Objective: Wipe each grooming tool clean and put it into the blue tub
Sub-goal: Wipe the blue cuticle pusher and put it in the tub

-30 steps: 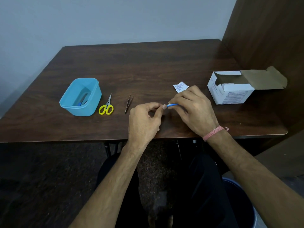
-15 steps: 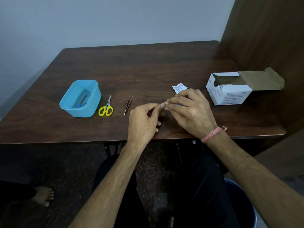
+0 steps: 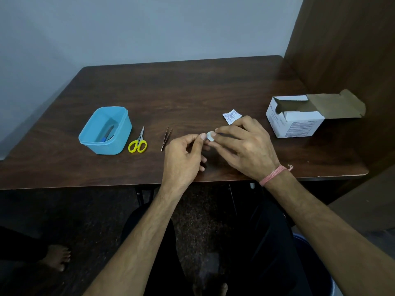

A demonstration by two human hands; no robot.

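Note:
My left hand [image 3: 183, 159] pinches a small white wipe [image 3: 210, 136] between thumb and fingers near the table's front edge. My right hand [image 3: 245, 146] meets it from the right, its curled fingers closed round a thin tool that they almost wholly hide. The blue tub [image 3: 104, 131] stands at the left with a blue-handled tool lying inside. Yellow-handled scissors [image 3: 138, 142] lie just right of the tub. Slim tweezers [image 3: 166, 138] rest between the scissors and my left hand.
An open white cardboard box [image 3: 299, 118] stands at the right by a wooden partition. A torn white sachet [image 3: 231, 116] lies behind my right hand. Someone's bare foot [image 3: 56, 256] shows on the floor at lower left.
The blue shaft seen between my hands a second ago is now covered by my fingers. The hands have drawn closer together, and the white wipe shows between them.

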